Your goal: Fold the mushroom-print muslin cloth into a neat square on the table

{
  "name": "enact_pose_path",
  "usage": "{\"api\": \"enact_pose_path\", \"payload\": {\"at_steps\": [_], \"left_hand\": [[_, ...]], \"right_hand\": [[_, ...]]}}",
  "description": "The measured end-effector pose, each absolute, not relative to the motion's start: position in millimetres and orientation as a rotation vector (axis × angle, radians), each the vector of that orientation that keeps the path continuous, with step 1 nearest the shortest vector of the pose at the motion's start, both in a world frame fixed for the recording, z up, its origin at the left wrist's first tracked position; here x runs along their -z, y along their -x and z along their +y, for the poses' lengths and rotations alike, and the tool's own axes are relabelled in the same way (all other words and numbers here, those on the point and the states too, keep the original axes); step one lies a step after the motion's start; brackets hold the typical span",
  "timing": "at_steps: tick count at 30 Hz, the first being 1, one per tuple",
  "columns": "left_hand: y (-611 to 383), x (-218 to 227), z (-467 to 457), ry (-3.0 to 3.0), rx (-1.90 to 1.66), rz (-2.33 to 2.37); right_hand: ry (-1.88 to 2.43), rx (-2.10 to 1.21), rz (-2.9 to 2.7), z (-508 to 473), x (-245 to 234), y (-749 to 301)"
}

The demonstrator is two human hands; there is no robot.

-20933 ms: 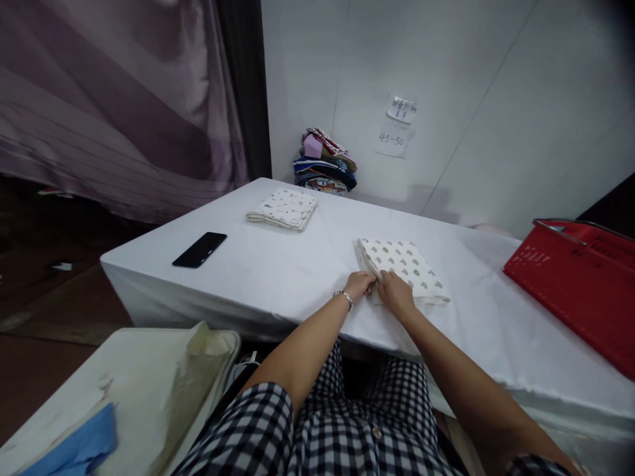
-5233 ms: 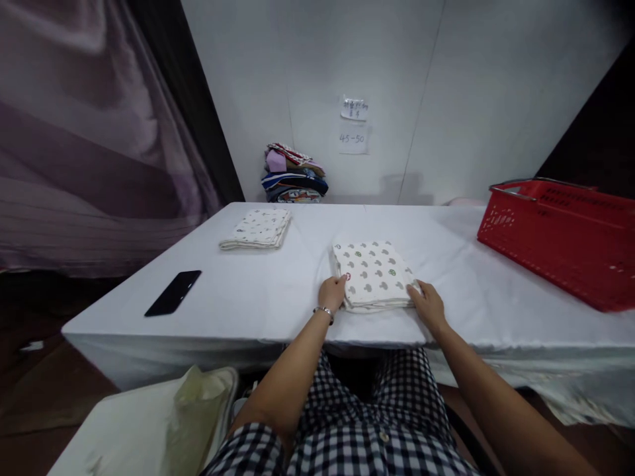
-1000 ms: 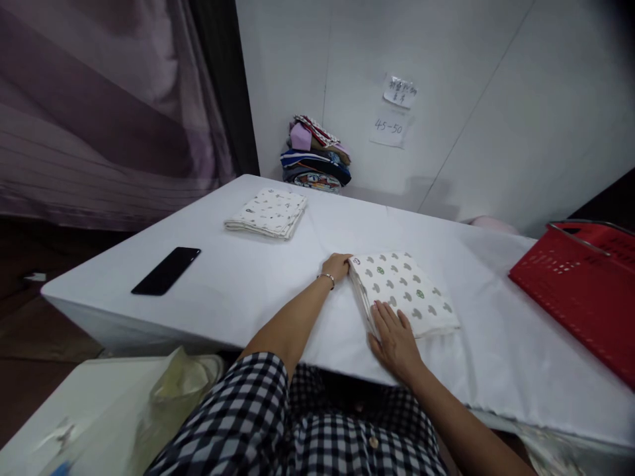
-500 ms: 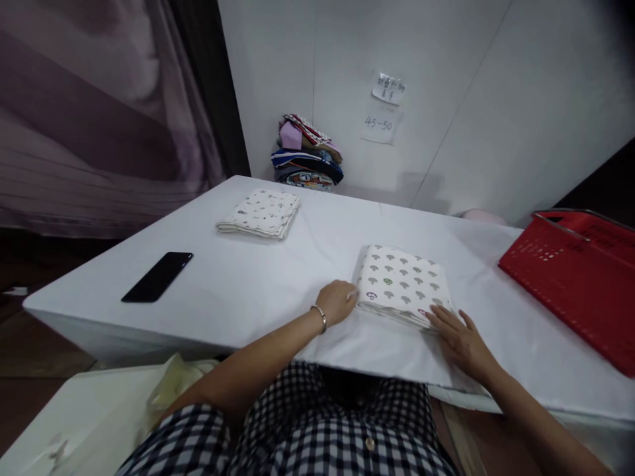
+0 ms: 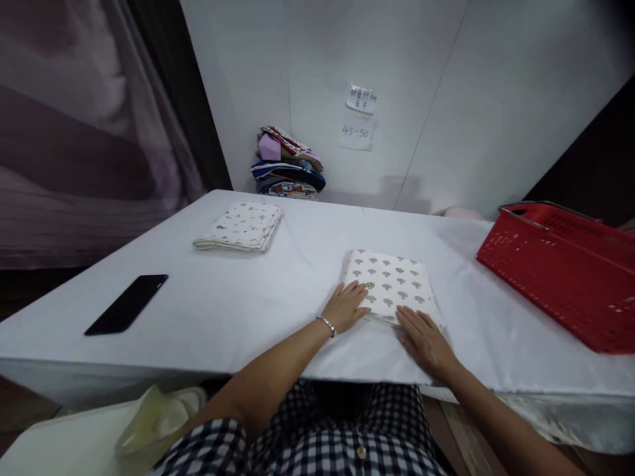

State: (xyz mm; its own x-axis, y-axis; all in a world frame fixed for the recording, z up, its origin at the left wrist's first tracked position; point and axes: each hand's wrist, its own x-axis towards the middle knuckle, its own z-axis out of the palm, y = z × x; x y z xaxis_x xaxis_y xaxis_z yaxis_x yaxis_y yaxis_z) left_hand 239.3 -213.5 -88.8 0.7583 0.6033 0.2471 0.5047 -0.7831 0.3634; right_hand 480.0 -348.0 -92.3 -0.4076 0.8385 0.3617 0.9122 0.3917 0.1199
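Note:
In front of me on the white-covered table lies a folded white cloth with grey and green mushroom prints (image 5: 391, 281). My left hand (image 5: 346, 307) rests flat on its near left corner, fingers spread, a silver bracelet at the wrist. Fingers outstretched, my right hand (image 5: 425, 338) touches the cloth's near edge on the right. Neither hand grips anything. Farther back to the left sits a second folded white cloth with small dark prints (image 5: 243, 226).
A black phone (image 5: 126, 305) lies at the table's left. On the right stands a red plastic basket (image 5: 560, 274). A stack of folded fabrics (image 5: 288, 165) is by the wall, left of paper notes (image 5: 358, 132). A white stool with a plastic bag (image 5: 156, 423) stands below left.
My left hand has opened and moved from beside the mushroom-print cloth onto its near left corner. My right hand has shifted left along the near edge. The camera view has turned slightly.

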Motion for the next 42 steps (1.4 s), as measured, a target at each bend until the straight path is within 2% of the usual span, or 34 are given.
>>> {"api": "enact_pose_path", "payload": {"at_steps": [7, 14, 20, 25, 30, 33, 37, 42], "left_hand": [[-238, 77, -207, -2.555, -0.452, 0.833], [-234, 80, -206, -2.509, -0.581, 0.950], [-255, 72, -276, -2.451, -0.464, 1.012], [-269, 63, -315, -2.417, -0.551, 0.685], [-255, 56, -251, -2.309, -0.918, 1.106], [-251, 58, -205, -2.265, -0.860, 1.378], [-253, 72, -172, -2.088, -0.689, 1.493], [-252, 83, -164, -1.850, -0.796, 1.498]], "right_hand": [[1.695, 0.480, -2.272, -362, 93, -498], [1.712, 0.431, -2.288, -360, 96, -505], [1.793, 0.375, -2.352, -331, 88, -567], [2.081, 0.402, -2.078, -293, 62, -574], [1.930, 0.152, -2.010, -290, 62, -488], [1.899, 0.101, -2.152, -303, 76, -439], [1.957, 0.134, -2.168, -314, 84, -418], [1.962, 0.111, -2.187, -314, 79, -423]]}}
